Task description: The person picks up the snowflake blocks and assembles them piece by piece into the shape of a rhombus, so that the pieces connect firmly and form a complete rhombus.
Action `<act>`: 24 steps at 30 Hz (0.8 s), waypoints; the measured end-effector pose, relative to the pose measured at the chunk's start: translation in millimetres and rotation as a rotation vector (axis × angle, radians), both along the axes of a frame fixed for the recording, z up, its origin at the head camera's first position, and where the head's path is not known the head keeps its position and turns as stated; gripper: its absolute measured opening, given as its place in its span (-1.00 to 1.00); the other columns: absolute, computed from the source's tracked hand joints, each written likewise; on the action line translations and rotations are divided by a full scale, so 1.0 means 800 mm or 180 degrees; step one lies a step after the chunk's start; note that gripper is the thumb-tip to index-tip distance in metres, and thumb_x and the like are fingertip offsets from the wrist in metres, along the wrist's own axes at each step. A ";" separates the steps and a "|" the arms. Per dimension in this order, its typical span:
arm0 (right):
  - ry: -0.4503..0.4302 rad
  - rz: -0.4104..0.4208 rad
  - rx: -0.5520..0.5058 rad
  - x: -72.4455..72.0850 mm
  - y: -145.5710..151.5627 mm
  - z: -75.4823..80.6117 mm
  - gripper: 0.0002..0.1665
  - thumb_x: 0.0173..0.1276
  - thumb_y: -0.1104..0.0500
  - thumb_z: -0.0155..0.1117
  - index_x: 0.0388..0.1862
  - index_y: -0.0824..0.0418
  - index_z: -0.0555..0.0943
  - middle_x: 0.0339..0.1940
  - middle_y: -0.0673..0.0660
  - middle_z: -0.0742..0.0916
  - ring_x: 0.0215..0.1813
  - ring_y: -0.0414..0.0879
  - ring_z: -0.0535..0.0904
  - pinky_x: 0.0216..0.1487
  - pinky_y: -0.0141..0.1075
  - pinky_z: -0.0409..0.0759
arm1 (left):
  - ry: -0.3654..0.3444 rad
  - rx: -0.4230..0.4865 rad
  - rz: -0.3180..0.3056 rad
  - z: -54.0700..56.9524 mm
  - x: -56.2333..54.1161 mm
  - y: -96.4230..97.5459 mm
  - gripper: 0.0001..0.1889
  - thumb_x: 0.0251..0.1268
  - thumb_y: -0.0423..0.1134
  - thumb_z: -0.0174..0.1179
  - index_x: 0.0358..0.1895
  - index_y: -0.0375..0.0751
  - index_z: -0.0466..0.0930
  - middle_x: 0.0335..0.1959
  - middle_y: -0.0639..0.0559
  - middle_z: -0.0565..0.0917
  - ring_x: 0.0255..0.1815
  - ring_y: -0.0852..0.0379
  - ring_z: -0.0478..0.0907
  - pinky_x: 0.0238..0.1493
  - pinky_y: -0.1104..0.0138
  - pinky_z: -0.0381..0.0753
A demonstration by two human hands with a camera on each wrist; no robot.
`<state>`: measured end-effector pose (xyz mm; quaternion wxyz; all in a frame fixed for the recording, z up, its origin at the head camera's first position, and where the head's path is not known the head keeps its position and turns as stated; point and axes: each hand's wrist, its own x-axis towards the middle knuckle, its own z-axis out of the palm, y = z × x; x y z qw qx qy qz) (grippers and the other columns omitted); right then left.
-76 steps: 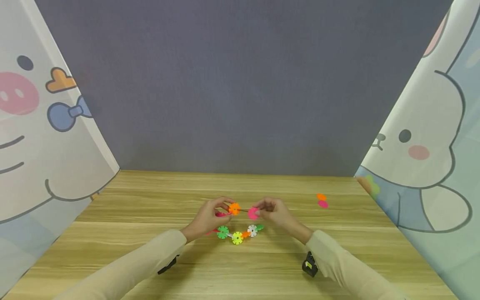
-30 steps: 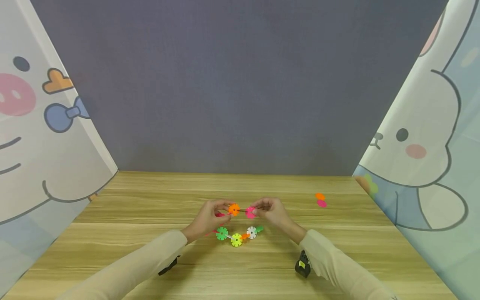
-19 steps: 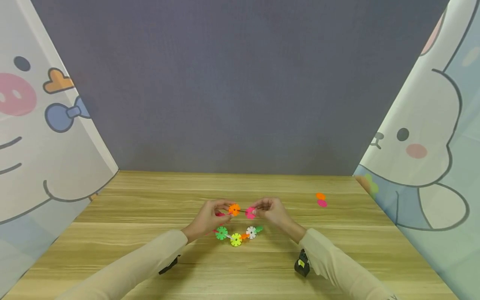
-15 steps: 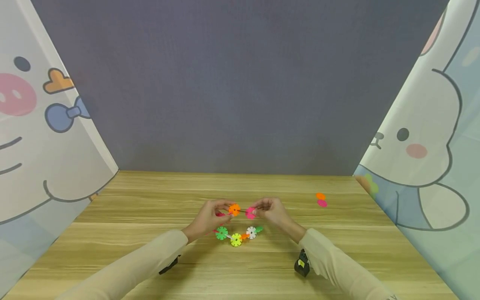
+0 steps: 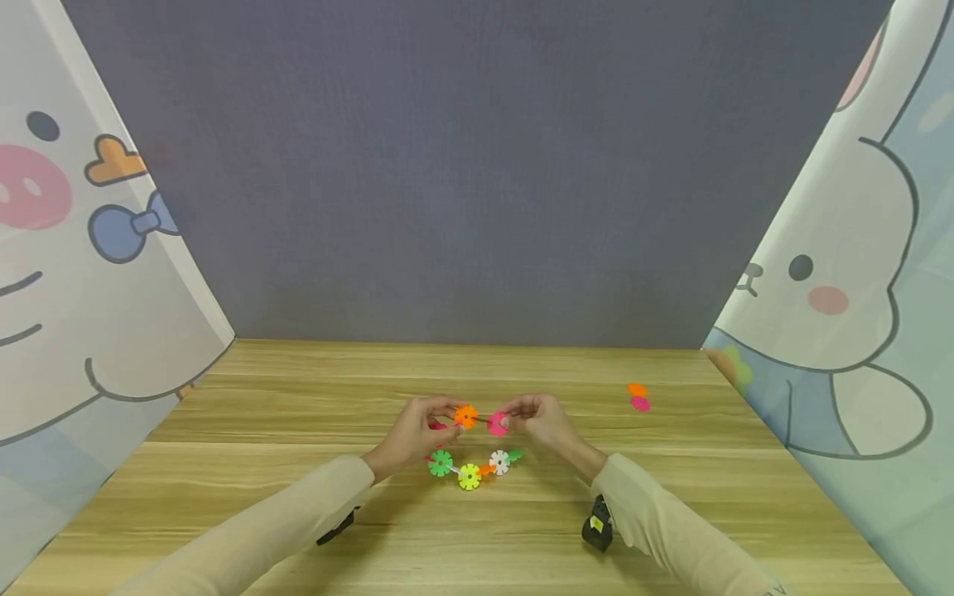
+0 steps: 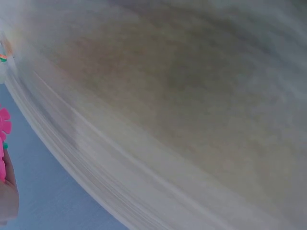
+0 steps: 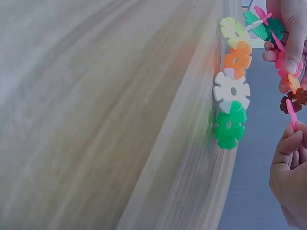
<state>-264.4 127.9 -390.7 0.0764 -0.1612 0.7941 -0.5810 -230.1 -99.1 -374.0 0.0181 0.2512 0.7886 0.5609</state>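
A curved chain of interlocking plastic snowflake discs hangs between and below the hands. My left hand (image 5: 410, 432) pinches it near an orange disc (image 5: 466, 410), thumb on a pink disc (image 7: 285, 66) in the right wrist view. Next to the orange one is a brown disc (image 7: 299, 98), seen nearly edge-on from the head. My right hand (image 5: 550, 424) pinches a pink disc (image 5: 495, 425) that meets the brown disc's edge. The chain's lower part runs through a green disc (image 5: 440, 455), a yellow disc (image 5: 469, 484), a white disc (image 5: 495, 462) and a green end disc (image 7: 236, 115).
Two loose discs, one orange (image 5: 637, 390) and one pink (image 5: 640, 404), lie on the wooden table (image 5: 298, 389) at the back right. A grey panel (image 5: 477, 182) stands behind it, with cartoon-printed panels (image 5: 857, 348) at the sides. The left wrist view shows mostly blurred tabletop.
Since the earliest frame, my right hand and its pink disc have shifted slightly left, closer to the orange disc, and the right wrist has turned inward. Over the last half second both hands stay nearly still.
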 end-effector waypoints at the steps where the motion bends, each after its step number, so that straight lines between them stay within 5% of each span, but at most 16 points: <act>1: -0.0002 -0.0016 -0.0004 0.000 0.000 0.000 -0.76 0.12 0.40 0.23 -0.20 0.49 0.57 -0.31 0.32 0.69 -0.38 -0.16 0.55 -0.20 -0.14 0.60 | -0.0008 0.0012 -0.0001 0.000 0.000 0.000 -0.63 0.13 -0.53 0.15 0.06 -0.48 0.46 -0.18 -0.41 0.61 -0.40 -0.37 0.59 -0.37 0.02 0.60; 12: -0.0094 -0.0337 0.0017 0.004 -0.006 -0.003 -0.81 0.11 0.38 0.25 -0.25 0.39 0.61 -0.37 0.17 0.70 -0.37 -0.16 0.54 -0.22 -0.18 0.59 | 0.0047 0.0014 0.0079 -0.001 0.001 0.003 -0.63 0.12 -0.52 0.17 0.05 -0.48 0.47 -0.17 -0.40 0.62 -0.40 -0.34 0.60 -0.37 0.01 0.59; 24: -0.0155 -0.0409 -0.0209 0.007 -0.010 -0.007 -0.78 0.09 0.43 0.24 -0.23 0.46 0.59 -0.35 0.24 0.70 -0.39 -0.15 0.56 -0.21 -0.21 0.60 | 0.0013 -0.0010 0.0101 -0.002 0.001 0.003 -0.63 0.12 -0.51 0.17 0.05 -0.46 0.47 -0.16 -0.39 0.62 -0.40 -0.34 0.60 -0.38 0.04 0.61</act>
